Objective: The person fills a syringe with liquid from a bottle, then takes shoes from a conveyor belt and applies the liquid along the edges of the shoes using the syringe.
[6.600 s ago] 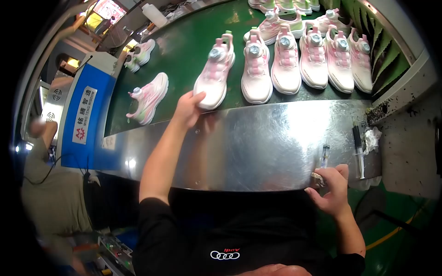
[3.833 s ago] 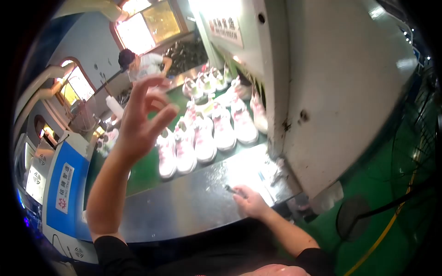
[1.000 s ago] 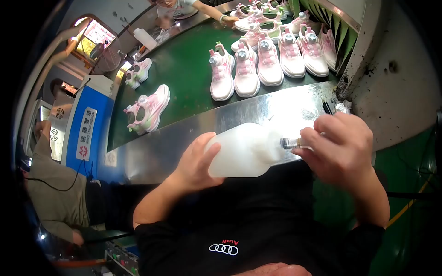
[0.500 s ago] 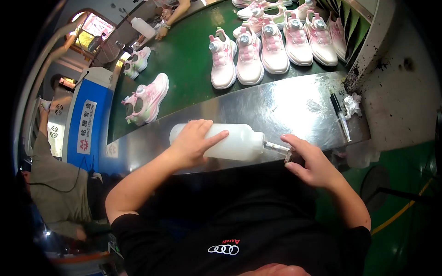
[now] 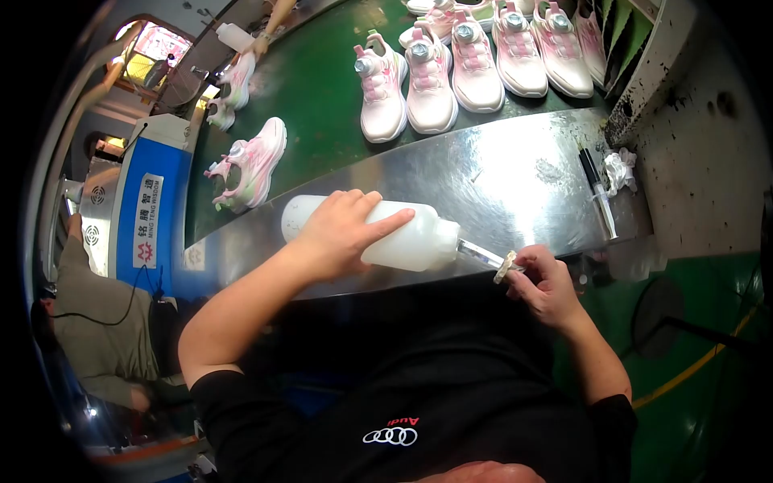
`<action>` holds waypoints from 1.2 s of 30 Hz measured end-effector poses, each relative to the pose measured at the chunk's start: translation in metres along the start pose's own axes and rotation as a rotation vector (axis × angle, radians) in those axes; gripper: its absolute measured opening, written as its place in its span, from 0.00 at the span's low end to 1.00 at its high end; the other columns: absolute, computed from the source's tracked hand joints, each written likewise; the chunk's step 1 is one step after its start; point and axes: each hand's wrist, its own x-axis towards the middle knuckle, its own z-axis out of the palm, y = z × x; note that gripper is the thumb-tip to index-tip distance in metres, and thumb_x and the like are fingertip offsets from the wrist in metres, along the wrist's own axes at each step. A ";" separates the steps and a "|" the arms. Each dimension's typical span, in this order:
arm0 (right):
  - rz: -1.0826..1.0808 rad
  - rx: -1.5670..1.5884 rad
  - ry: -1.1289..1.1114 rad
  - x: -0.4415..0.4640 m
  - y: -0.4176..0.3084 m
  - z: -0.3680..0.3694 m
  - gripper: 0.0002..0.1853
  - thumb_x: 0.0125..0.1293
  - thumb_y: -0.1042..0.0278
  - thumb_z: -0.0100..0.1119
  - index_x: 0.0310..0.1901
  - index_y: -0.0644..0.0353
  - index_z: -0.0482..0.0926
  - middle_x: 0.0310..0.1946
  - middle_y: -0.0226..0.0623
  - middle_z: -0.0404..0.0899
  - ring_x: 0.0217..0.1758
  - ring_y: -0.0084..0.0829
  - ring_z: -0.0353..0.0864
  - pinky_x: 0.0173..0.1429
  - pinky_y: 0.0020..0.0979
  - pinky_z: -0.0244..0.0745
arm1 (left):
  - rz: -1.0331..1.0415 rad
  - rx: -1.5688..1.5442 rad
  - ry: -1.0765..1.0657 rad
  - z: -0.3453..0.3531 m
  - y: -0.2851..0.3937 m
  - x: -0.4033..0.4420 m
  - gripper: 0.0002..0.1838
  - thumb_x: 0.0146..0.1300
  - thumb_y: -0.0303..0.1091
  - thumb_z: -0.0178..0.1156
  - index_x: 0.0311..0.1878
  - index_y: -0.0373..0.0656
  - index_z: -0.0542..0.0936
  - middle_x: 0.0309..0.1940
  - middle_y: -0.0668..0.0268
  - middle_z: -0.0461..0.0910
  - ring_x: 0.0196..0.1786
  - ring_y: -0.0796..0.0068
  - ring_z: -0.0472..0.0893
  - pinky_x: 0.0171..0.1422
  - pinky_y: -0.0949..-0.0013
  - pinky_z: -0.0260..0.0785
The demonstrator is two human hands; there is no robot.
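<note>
My left hand (image 5: 342,233) is wrapped over a translucent white bottle (image 5: 415,239), which lies on its side above the near edge of the metal ledge (image 5: 483,165). A clear syringe (image 5: 481,253) joins the bottle's mouth on the right, its front end hidden inside. At the syringe's rear end, which has a whitish, crusted flange, the fingers of my right hand (image 5: 547,283) are pinched together. Further right on the ledge lie another syringe with a dark front part (image 5: 597,193) and a crumpled white wad (image 5: 620,171).
Several pink-and-white shoes (image 5: 477,72) stand on the green belt (image 5: 314,105). Another shoe (image 5: 251,165) is at the left, near a blue machine panel (image 5: 153,213). A co-worker's arm (image 5: 276,20) reaches in at the back; a person in olive clothing (image 5: 105,330) is at far left.
The bottle has moved slightly left and away from me. My right hand's fingers have closed at the syringe's rear end. The co-worker's hand has moved left to the shoes at the back left.
</note>
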 end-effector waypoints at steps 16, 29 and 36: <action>0.156 0.418 0.014 -0.009 0.042 0.008 0.12 0.59 0.82 0.63 0.33 0.56 0.69 0.32 0.22 0.72 0.33 0.12 0.67 0.37 0.17 0.64 | 0.076 0.178 -0.111 -0.024 0.017 0.014 0.55 0.20 0.31 0.76 0.65 0.64 0.71 0.51 0.56 0.71 0.52 0.54 0.72 0.58 0.55 0.66; 0.299 0.506 0.073 -0.023 0.051 0.016 0.10 0.61 0.76 0.66 0.37 0.57 0.72 0.31 0.25 0.75 0.30 0.13 0.72 0.34 0.17 0.68 | 0.212 0.378 -0.050 -0.033 0.021 0.026 0.51 0.30 0.30 0.73 0.66 0.71 0.69 0.51 0.57 0.71 0.54 0.56 0.72 0.61 0.55 0.64; 0.331 0.521 0.113 -0.028 0.063 0.019 0.13 0.60 0.76 0.67 0.31 0.55 0.69 0.24 0.25 0.74 0.24 0.12 0.69 0.26 0.17 0.62 | 0.254 0.434 -0.039 -0.038 0.028 0.031 0.40 0.48 0.27 0.62 0.67 0.71 0.69 0.50 0.57 0.72 0.53 0.56 0.73 0.60 0.54 0.65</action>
